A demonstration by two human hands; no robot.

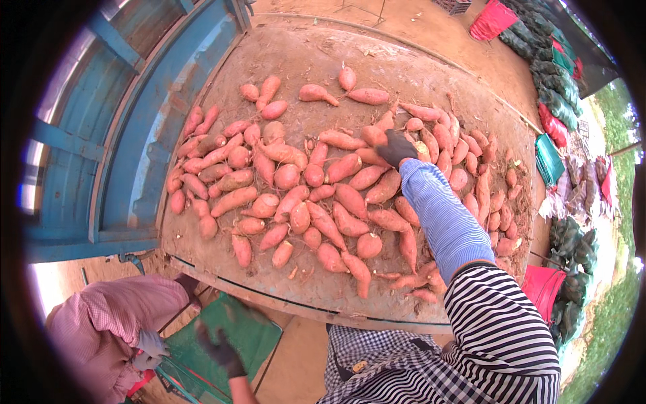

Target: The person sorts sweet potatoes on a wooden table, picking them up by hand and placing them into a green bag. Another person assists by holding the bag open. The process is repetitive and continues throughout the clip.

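Observation:
A broad pile of reddish sweet potatoes (348, 199) lies on a dirt-covered flat bed (313, 55). My right hand (397, 147), in a dark glove, reaches far into the pile's right half and touches sweet potatoes there. Its fingertips are hidden from above, so its grip does not show. My left hand (222, 351), also dark-gloved, is low on the left with fingers apart and nothing in it. Beneath it hangs a green sack (242, 328), beside the bed's near edge. One pale cut end shows on a sweet potato (423, 151) beside my right hand.
A co-worker's pink checked sleeve (116, 313) and grey-gloved hand (150, 346) are by the green sack. A blue metal side panel (146, 151) borders the bed's left. Filled dark-green net sacks (557, 91) and a red sack (542, 288) are at right.

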